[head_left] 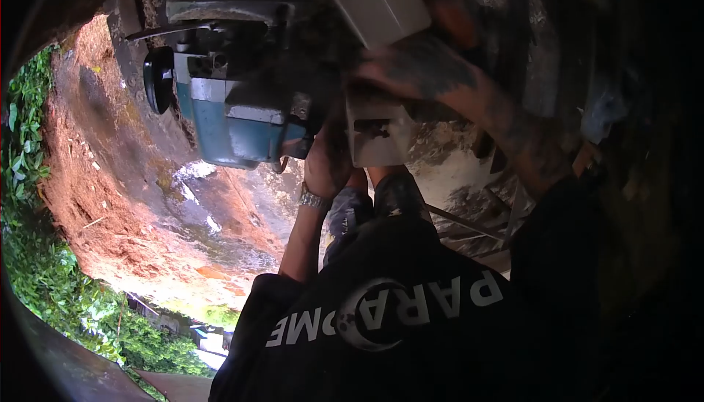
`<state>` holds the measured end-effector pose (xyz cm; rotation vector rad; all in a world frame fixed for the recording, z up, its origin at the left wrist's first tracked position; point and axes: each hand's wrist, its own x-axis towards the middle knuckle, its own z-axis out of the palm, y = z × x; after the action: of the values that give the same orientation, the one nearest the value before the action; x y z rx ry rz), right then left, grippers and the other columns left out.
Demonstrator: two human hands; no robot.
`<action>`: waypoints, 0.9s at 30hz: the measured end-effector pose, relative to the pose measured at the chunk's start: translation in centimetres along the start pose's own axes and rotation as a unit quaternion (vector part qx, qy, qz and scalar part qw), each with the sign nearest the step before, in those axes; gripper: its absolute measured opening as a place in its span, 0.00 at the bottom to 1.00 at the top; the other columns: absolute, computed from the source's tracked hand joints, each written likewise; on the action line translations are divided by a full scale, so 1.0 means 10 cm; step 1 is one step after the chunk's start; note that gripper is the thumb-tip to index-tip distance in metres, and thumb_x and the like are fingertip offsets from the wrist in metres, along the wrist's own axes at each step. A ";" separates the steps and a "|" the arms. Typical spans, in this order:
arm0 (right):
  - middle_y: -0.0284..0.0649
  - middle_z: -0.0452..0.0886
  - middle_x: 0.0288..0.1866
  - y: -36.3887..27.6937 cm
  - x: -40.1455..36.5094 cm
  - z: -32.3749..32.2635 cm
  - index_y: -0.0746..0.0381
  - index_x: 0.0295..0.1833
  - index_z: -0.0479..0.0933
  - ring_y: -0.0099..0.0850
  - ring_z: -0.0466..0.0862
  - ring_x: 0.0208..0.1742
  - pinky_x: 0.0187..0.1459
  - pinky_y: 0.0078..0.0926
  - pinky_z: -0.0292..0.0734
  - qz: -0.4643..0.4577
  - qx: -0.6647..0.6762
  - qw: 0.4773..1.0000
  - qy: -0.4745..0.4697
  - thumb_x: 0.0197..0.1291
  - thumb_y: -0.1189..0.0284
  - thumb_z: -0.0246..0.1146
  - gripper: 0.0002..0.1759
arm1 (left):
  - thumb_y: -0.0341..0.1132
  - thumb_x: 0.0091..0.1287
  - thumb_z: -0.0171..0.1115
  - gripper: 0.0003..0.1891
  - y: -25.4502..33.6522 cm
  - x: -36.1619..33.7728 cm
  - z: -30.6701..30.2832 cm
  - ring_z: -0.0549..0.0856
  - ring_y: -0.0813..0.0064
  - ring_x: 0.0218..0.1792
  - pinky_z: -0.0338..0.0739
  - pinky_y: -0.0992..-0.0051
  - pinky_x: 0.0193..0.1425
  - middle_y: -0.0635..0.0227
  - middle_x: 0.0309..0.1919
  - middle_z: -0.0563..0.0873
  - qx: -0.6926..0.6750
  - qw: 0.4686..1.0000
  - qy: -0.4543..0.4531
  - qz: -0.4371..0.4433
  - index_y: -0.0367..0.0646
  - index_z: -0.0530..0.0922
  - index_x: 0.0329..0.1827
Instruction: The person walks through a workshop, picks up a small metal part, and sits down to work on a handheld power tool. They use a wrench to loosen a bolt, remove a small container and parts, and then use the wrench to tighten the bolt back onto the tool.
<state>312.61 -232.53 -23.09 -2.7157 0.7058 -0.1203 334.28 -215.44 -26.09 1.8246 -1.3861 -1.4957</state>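
The person's left hand (pixel 328 167), wearing a metal-banded watch (pixel 314 198) at the wrist, is at the right-hand end of a teal-and-grey machine (pixel 242 127); its fingers are hidden, so its grasp cannot be told. The right hand (pixel 372 72), below a tattooed forearm, reaches into shadow, its grip also unclear. One pale squarish piece (pixel 380 138) sits just beside the left hand, another (pixel 381 6) beyond the right.

Bright daylight falls on reddish bare earth (pixel 92 207) at the left of the view, bordered by dense green foliage (pixel 31 204). Deep shadow darkens the far right, hiding most detail there.
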 end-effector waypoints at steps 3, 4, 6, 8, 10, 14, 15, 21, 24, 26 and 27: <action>0.32 0.84 0.53 0.01 0.06 0.08 0.50 0.59 0.83 0.34 0.86 0.56 0.54 0.37 0.84 0.041 0.084 0.989 -0.112 0.65 0.68 0.62 0.17 | 0.26 0.69 0.61 0.26 0.07 0.01 -0.02 0.87 0.45 0.57 0.82 0.57 0.59 0.43 0.56 0.86 -0.026 1.000 -0.006 0.000 0.38 0.74 0.72; 0.34 0.84 0.47 0.00 0.07 0.08 0.52 0.52 0.83 0.35 0.87 0.52 0.49 0.36 0.85 0.036 0.076 0.995 -0.055 0.63 0.69 0.63 0.13 | 0.33 0.67 0.67 0.31 0.06 0.02 -0.03 0.88 0.45 0.56 0.83 0.57 0.57 0.45 0.56 0.87 -0.014 1.000 -0.004 0.010 0.41 0.70 0.74; 0.36 0.85 0.37 -0.04 0.04 0.05 0.57 0.40 0.82 0.37 0.89 0.42 0.41 0.36 0.87 0.027 0.056 0.996 0.060 0.58 0.70 0.64 0.06 | 0.44 0.64 0.75 0.40 0.06 0.03 -0.03 0.89 0.46 0.55 0.86 0.58 0.52 0.47 0.56 0.88 0.004 1.000 0.001 0.029 0.46 0.65 0.78; 0.37 0.83 0.48 -0.10 0.00 0.02 0.54 0.52 0.83 0.39 0.87 0.51 0.51 0.37 0.85 0.074 0.015 0.997 -0.022 0.62 0.68 0.64 0.13 | 0.47 0.63 0.78 0.44 0.03 0.02 -0.02 0.90 0.46 0.54 0.86 0.58 0.51 0.47 0.56 0.89 0.010 0.999 0.010 0.046 0.48 0.64 0.79; 0.39 0.82 0.55 -0.13 -0.07 0.04 0.54 0.57 0.83 0.40 0.85 0.57 0.56 0.38 0.84 0.089 -0.041 0.994 -0.037 0.64 0.68 0.63 0.16 | 0.46 0.62 0.78 0.45 -0.05 0.00 0.00 0.90 0.46 0.54 0.86 0.57 0.50 0.47 0.56 0.89 0.010 0.998 0.014 0.053 0.49 0.63 0.80; 0.43 0.84 0.55 -0.16 -0.12 -0.02 0.57 0.54 0.83 0.38 0.87 0.55 0.52 0.37 0.85 0.067 -0.115 0.991 0.000 0.65 0.69 0.64 0.13 | 0.44 0.61 0.78 0.45 -0.10 -0.01 0.00 0.90 0.46 0.54 0.86 0.56 0.50 0.46 0.57 0.88 0.010 1.000 -0.005 0.026 0.50 0.62 0.80; 0.43 0.85 0.52 -0.15 -0.11 -0.05 0.57 0.53 0.82 0.37 0.88 0.52 0.50 0.37 0.85 0.084 -0.091 0.992 -0.008 0.65 0.69 0.65 0.12 | 0.44 0.61 0.78 0.45 -0.09 -0.01 0.00 0.90 0.46 0.53 0.86 0.56 0.50 0.46 0.57 0.88 0.015 1.000 -0.004 0.024 0.50 0.63 0.80; 0.42 0.86 0.33 -0.30 -0.23 -0.38 0.59 0.52 0.81 0.34 0.89 0.32 0.34 0.37 0.84 0.197 0.212 0.952 0.100 0.64 0.65 0.73 0.15 | 0.45 0.62 0.77 0.40 0.00 0.02 -0.01 0.91 0.45 0.51 0.87 0.57 0.47 0.49 0.55 0.89 0.032 0.997 0.020 0.073 0.47 0.69 0.76; 0.41 0.87 0.35 -0.64 -0.28 -0.75 0.59 0.51 0.81 0.36 0.89 0.34 0.36 0.36 0.83 0.209 0.255 0.940 0.087 0.62 0.65 0.75 0.16 | 0.45 0.62 0.78 0.39 0.11 0.07 -0.03 0.91 0.46 0.50 0.87 0.58 0.46 0.48 0.54 0.89 0.010 0.997 0.008 0.070 0.46 0.70 0.75; 0.40 0.87 0.35 -0.90 -0.28 -0.74 0.59 0.52 0.81 0.36 0.89 0.34 0.39 0.36 0.83 0.211 0.202 0.955 0.055 0.62 0.65 0.75 0.17 | 0.45 0.62 0.78 0.40 0.21 0.09 -0.04 0.92 0.48 0.51 0.87 0.59 0.46 0.47 0.53 0.89 -0.014 0.998 -0.005 0.053 0.46 0.68 0.76; 0.39 0.87 0.36 -0.97 -0.28 -0.70 0.59 0.52 0.82 0.36 0.89 0.34 0.40 0.36 0.84 0.211 0.176 0.961 0.039 0.61 0.65 0.76 0.17 | 0.44 0.62 0.78 0.41 0.19 0.06 -0.06 0.92 0.49 0.51 0.87 0.59 0.46 0.47 0.53 0.90 -0.021 0.999 -0.015 0.037 0.46 0.68 0.76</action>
<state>313.47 -225.28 -13.19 -2.1816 1.1493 -0.2276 333.97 -216.94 -24.72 1.7129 -1.4091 -1.5079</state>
